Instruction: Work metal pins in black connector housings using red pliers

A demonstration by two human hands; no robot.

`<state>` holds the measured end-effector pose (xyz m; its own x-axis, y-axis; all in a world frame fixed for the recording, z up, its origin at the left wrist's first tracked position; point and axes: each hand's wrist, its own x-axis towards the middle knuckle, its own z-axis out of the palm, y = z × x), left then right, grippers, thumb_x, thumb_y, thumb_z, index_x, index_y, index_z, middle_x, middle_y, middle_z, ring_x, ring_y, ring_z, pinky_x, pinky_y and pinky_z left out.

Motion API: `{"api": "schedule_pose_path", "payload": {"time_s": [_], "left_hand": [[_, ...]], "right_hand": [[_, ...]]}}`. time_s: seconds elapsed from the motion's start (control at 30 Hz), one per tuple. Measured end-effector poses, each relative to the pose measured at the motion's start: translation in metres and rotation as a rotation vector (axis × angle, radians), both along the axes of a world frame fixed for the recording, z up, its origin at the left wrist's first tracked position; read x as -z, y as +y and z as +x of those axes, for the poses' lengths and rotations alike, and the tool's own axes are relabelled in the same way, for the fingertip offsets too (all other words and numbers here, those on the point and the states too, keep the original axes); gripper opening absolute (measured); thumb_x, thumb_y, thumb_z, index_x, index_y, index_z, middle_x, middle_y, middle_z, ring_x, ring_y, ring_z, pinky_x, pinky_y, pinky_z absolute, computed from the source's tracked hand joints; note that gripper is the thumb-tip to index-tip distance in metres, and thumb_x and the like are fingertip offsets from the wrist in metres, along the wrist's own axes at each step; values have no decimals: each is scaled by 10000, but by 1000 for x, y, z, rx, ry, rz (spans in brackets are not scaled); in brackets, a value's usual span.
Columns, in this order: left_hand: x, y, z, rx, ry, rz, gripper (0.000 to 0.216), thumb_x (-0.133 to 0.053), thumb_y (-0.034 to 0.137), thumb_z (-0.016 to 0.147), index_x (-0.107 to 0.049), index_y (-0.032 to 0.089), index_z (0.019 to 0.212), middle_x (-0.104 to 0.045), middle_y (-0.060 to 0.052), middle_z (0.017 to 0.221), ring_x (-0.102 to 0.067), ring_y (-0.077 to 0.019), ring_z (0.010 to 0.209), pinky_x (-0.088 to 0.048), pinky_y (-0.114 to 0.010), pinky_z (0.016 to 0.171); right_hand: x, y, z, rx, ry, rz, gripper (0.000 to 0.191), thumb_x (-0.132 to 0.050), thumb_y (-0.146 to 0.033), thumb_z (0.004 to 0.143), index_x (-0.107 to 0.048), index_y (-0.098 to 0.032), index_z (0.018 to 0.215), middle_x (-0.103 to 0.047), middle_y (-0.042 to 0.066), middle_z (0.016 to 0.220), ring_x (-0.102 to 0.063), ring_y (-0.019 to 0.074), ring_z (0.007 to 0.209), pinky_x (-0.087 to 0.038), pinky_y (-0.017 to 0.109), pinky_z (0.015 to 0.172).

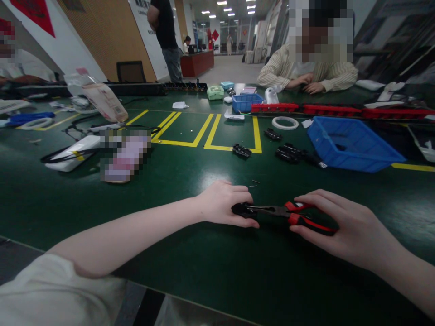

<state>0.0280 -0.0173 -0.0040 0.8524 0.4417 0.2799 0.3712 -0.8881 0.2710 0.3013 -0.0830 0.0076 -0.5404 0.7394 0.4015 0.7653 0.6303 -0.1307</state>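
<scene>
My left hand [226, 203] is closed on a small black plastic part [242, 209], low over the green table. Long-nose pliers [295, 217] with red and black handles are in my right hand [350, 226], its fingers and thumb around the grips. The jaws point left and reach the black part; whether they pinch it or only touch it, I cannot tell. Just beyond my left hand lie two thin metal pins [254, 183]. Farther back are similar black parts, one [242, 151] near the yellow tape and a larger group [288, 153] to its right.
A blue bin [356, 145] stands at the right, near a white tape roll [284, 123]. Red strips [326, 110] run across the back. On the left are a phone [125, 158], a white pouch [73, 154] and a tilted bottle [105, 100]. A person [307, 68] sits opposite.
</scene>
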Motion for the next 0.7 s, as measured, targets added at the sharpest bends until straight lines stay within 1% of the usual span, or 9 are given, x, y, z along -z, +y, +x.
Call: {"api": "schedule_pose_path", "payload": {"time_s": [0.2,0.33,0.47,0.6,0.7], "left_hand": [[-1,-1,-1,-2,-6,-15,386,-591,544,817,-631,162,854,-636,14,756,-571,-103,602,-348,-224,527],[-1,-1,0,-30,-13,-9,326,-576,486,831,-633,167,872,-643,12,767,-570,-102,604,-366,-224,546],[0,-1,1,-58,3,13,308,-578,470,824,-637,168,852,-638,18,748,-559,-97,582,-366,-223,544],[1,-1,1,-52,8,6,315,-558,465,840,-643,162,861,-634,15,748,-559,-100,583,-357,-221,523],[2,-1,0,-41,2,-30,322,-556,458,848,-649,150,875,-628,7,753,-564,-103,594,-347,-216,502]], "right_hand": [[-2,-1,-3,2,32,-87,357,-575,-508,831,-569,-208,1024,-666,60,911,-663,198,756,-565,307,593],[-1,-1,-3,36,47,-140,354,-559,-525,843,-560,-221,1024,-663,54,902,-661,186,739,-563,295,574],[2,0,-2,61,52,-191,355,-554,-535,844,-556,-232,1029,-665,48,911,-662,184,745,-563,295,576],[4,1,-3,65,42,-176,372,-561,-540,836,-557,-224,1032,-665,56,919,-663,195,756,-565,306,586],[4,1,-3,51,23,-116,372,-544,-538,845,-553,-214,1027,-661,64,912,-661,197,751,-564,306,585]]}}
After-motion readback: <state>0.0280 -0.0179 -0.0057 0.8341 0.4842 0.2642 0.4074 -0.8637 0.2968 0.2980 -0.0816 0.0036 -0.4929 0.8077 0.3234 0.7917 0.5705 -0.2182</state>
